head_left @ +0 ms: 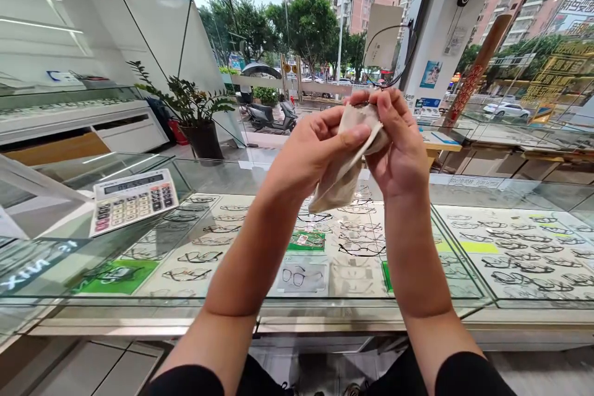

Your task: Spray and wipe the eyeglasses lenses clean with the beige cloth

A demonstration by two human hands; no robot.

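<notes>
Both my hands are raised in front of me over a glass display counter (223, 312). My left hand (310, 150) pinches a beige cleaning cloth (338, 180), thumb pressed on its upper part. My right hand (398, 143) is closed round the cloth's top and a pair of thin dark-framed glasses (394, 52). The frame and one temple arm rise above my right fingers. The lenses are mostly hidden by the cloth and fingers. The cloth's lower end hangs loose below my hands.
The counter holds rows of spectacle frames (357, 250) under glass. A calculator (133, 199) lies on the glass at the left. A potted plant (195, 111) stands by the shop window, with a scooter (269, 114) and street outside. Another display counter (533, 247) sits right.
</notes>
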